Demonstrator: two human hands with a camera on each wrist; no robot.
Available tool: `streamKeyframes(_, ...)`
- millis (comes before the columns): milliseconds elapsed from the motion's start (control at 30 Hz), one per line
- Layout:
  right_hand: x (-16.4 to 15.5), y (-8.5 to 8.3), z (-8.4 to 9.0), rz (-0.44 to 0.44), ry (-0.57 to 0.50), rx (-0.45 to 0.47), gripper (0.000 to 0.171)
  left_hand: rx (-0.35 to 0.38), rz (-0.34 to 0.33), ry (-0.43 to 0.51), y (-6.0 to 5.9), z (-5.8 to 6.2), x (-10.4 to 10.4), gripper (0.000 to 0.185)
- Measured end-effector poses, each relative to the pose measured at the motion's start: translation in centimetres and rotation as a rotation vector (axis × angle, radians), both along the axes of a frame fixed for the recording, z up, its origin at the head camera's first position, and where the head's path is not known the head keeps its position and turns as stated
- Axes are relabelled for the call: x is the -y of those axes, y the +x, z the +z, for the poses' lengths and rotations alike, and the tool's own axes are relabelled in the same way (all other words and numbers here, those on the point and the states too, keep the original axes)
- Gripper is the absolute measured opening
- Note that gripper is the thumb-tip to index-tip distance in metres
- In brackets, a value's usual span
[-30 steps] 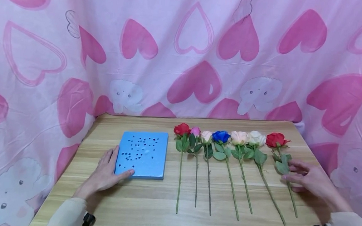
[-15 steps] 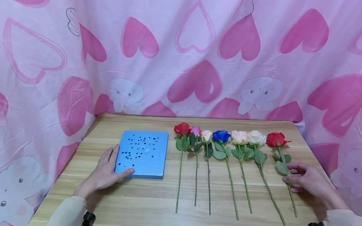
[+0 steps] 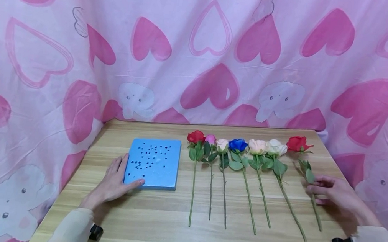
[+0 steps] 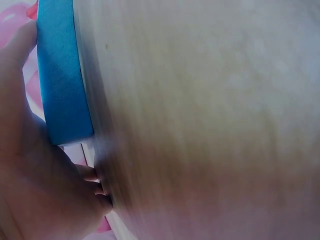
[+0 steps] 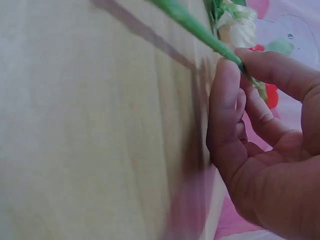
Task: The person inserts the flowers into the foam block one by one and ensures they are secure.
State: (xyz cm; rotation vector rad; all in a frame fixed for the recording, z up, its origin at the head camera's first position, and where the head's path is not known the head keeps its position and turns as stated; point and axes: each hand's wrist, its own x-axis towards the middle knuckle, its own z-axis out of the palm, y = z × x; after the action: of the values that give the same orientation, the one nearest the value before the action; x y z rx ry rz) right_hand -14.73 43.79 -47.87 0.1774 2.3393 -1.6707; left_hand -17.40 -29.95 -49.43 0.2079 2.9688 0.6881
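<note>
Right wrist view shows the right hand (image 5: 260,150) pinching the red rose (image 3: 297,144) stem between thumb and fingertip, at the right end of the flower row on the worktop (image 3: 157,217). Best to keep the pinch light and lift straight so the leaves don't snag. Left hand (image 3: 112,183) lies flat, steadying the foam block (image 3: 153,163). Compared with a second ago, the rose has lifted and tilted; fingers have closed.

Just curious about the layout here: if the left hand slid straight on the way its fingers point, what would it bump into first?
The left hand lies beside the blue foam block, thumb against its near edge. Its fingers point toward the table's far edge, along the block's left side, so the way looks free up to the pink heart curtain, though depth is uncertain.
</note>
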Motion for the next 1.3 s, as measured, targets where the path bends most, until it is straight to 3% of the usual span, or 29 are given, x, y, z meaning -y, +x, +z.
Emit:
streamKeyframes(233,-0.5,0.2,0.9,0.051,-0.082,-0.036,0.018,0.004,0.000,0.004,-0.1,0.1,-0.1,0.124)
streamKeyframes(467,0.2,0.2,2.5,0.071,-0.186,-0.156,0.031,0.014,0.005,0.008,0.2,0.3,0.0,0.124)
streamKeyframes(767,1.9,-1.0,5.3,0.054,-0.226,-0.322,0.044,0.006,0.018,-0.007,0.2,0.1,-0.2,0.128)
streamKeyframes(1133,5.8,-3.2,8.2,0.039,-0.068,-0.379,0.040,0.011,0.013,-0.011,0.3,0.6,0.0,0.129)
streamKeyframes(1300,7.1,-3.8,8.9,0.000,-0.092,-0.412,0.039,0.019,0.006,-0.011,0.0,0.3,0.0,0.130)
